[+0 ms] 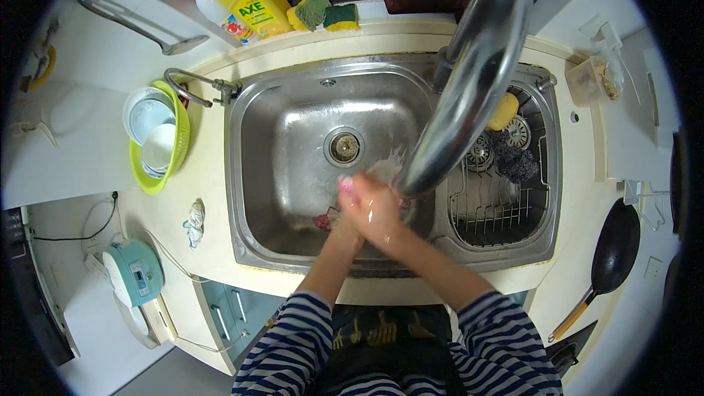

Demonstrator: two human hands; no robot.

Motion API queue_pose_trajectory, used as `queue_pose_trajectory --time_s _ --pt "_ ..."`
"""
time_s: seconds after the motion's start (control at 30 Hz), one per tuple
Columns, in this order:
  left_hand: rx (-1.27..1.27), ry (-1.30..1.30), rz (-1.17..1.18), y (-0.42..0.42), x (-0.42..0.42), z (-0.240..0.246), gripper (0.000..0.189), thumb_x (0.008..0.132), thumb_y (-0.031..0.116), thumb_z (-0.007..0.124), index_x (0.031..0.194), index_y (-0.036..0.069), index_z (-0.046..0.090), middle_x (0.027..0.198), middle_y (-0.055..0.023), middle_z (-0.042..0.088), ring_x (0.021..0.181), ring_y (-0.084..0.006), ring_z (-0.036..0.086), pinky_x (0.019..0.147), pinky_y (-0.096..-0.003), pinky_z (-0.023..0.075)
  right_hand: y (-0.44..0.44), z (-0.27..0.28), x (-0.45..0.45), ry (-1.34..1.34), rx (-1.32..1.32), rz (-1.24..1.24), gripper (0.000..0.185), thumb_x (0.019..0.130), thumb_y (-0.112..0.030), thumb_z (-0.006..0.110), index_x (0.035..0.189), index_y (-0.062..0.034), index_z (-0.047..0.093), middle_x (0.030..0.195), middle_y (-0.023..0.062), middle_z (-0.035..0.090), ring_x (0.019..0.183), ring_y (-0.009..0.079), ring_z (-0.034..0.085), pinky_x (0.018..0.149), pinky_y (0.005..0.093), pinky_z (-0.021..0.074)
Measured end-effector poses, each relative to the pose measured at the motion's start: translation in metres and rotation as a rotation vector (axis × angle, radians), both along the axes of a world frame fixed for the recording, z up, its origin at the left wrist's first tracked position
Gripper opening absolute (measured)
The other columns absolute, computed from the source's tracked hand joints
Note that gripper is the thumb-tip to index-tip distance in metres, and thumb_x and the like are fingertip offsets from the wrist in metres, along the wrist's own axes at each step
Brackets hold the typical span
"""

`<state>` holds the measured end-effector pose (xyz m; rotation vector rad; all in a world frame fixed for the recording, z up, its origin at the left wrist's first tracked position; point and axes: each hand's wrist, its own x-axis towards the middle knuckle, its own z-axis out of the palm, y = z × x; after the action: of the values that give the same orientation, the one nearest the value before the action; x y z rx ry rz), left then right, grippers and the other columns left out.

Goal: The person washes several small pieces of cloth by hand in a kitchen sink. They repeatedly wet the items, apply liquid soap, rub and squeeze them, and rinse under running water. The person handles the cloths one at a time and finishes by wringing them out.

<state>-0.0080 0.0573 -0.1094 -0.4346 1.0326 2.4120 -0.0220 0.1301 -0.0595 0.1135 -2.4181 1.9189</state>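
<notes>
My left hand [347,203] and my right hand [377,212] are clasped together over the large basin of the stainless steel sink [264,148]. Water splashes around them beside the mouth of the curved metal faucet [467,82]. Something pink shows at the fingertips; whether it is an object or skin I cannot tell. Below the hands, a red and whitish cloth-like item [324,221] lies in the basin, partly hidden by them. The drain strainer [345,147] is beyond the hands. The fingers overlap and blur, so any grip between them is hidden.
Right of the basin, a wire rack [495,217] holds scouring pads [514,159] and a yellow sponge [503,111]. A green basket [184,137] of bowls and a small tap [190,85] stand left. Detergent [253,5] and sponges [341,16] line the back; a wok [616,245] lies right.
</notes>
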Motion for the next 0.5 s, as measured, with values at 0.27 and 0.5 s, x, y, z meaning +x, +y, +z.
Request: queue_pose_trajectory --time_s 0.27,0.5 --pt "0.098 -0.212 0.076 0.005 -0.01 -0.026 0.025 0.091 0.03 0.058 0.099 0.007 0.062 0.089 -0.0057 0.064 0.082 -0.0152 0.059 0.067 -0.0335 0.0494 0.009 -0.049 0.001 -0.235 0.17 -0.185 0.02 0.082 -0.019 0.057 0.093 -0.0035 0.063 0.094 0.0217 0.064 0.086 0.0332 0.063 0.076 0.0366 0.0489" --pt "-0.705 -0.069 -0.001 0.008 -0.02 -0.029 0.03 0.088 0.023 0.064 0.107 0.0 0.061 0.103 -0.0096 0.064 0.091 -0.02 0.061 0.076 -0.0355 0.0511 0.016 -0.03 -0.006 -0.135 0.05 -0.376 0.016 0.082 -0.016 0.056 0.082 -0.0009 0.061 0.076 0.0198 0.064 0.071 0.0377 0.063 0.067 0.046 0.0496"
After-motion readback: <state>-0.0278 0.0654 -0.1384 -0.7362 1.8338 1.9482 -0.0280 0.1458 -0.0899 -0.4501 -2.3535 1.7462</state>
